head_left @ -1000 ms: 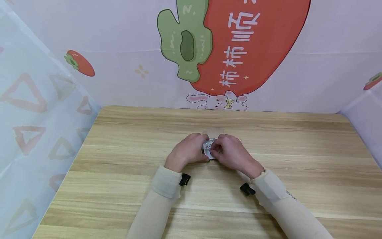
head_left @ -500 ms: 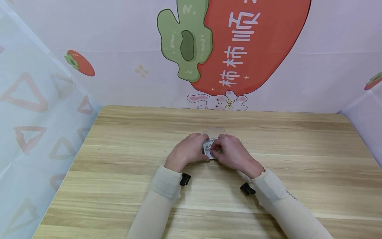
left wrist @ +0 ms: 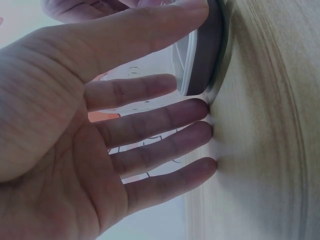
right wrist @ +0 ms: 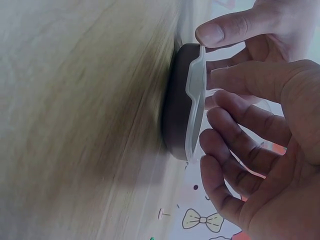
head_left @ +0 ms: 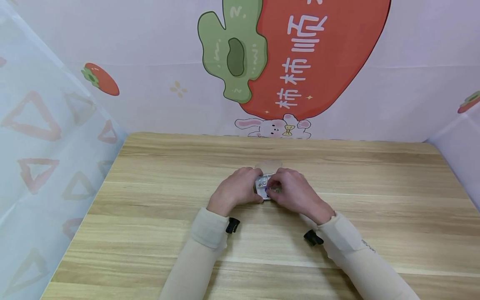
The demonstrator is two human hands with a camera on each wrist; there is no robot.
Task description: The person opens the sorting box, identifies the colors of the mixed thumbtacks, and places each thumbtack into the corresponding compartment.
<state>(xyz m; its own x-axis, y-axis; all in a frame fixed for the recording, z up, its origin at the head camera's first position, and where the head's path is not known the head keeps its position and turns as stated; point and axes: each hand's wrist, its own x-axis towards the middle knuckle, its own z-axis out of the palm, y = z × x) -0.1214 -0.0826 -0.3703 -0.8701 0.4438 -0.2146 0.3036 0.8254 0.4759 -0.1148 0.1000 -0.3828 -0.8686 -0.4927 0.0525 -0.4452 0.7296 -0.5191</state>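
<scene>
A small brown jewellery box (right wrist: 176, 102) lies on the table, its white inner tray (head_left: 261, 191) divided into compartments with several tiny items in them. My left hand (head_left: 237, 187) holds the box from the left, thumb at the near rim and forefinger at the far side; its other fingers (left wrist: 165, 145) are stretched beside it. Over the tray's right part, my right hand (head_left: 294, 191) has thumb and fingers drawn together. A small purple piece (head_left: 266, 189) shows at those fingertips in the head view; its kind is too small to tell. The right hand hides part of the tray.
A clear lid (head_left: 270, 166) stands out behind the box. Beyond the right hand, a tiny stud (right wrist: 161, 213) and a green speck (right wrist: 152, 238) lie on the wooden table (head_left: 150, 216). A printed cloth wall (head_left: 150, 104) rises at the back.
My right hand has shifted slightly to the right, and the purple piece with it; more of the tray shows. The left hand and the box have stayed put.
</scene>
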